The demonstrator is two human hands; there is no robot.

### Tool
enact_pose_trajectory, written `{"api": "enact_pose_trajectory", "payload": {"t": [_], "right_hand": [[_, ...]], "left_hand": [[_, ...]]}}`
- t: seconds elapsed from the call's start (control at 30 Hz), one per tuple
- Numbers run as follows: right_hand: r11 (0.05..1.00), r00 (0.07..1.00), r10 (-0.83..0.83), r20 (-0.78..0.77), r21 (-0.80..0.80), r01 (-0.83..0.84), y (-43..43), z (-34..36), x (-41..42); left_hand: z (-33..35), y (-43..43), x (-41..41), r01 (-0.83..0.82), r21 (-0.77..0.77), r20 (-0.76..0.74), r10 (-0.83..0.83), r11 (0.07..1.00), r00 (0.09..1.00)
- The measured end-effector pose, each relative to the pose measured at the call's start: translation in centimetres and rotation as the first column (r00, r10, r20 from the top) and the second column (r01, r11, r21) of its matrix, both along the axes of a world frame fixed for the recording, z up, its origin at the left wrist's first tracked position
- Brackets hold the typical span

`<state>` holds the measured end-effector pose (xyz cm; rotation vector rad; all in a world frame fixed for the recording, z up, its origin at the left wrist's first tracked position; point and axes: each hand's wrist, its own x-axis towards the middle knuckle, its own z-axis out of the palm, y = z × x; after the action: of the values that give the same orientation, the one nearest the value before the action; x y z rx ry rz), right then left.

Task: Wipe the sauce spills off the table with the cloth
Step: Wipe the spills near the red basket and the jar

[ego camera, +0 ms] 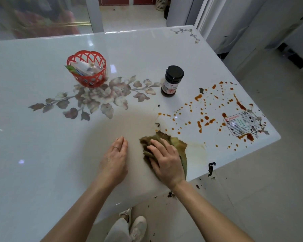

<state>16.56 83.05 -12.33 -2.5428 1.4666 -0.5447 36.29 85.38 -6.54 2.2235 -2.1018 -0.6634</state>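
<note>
White glossy table (42,154) with printed flowers fills the view, pale floor tiles (269,189) off its right edge; a red basket (87,81) stands at the far left, packets inside too blurred to read; a dark-lidded jar (172,81) stands upright to its right, near the orange sauce spills (206,117) dotted across the right corner and onto a printed label (241,123); the brown cloth (180,147) lies by the near edge, just left of the spills; the right hand (166,161) presses it flat, fingers spread, hiding much of it; the left hand (115,163) rests flat and relaxed on bare table just beside it; dark scraps (211,167) cling to the table edge.
</note>
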Motion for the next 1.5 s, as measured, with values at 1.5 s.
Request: {"api": "enact_pose_trajectory", "payload": {"t": [1.5], "right_hand": [[0.763,0.770,-0.537,-0.343,0.192,0.617,-12.7,2.8,8.5]], "left_hand": [[-0.2,-6.3,0.5,-0.233,-0.238,-0.295,0.158,0.943,0.942]]}}
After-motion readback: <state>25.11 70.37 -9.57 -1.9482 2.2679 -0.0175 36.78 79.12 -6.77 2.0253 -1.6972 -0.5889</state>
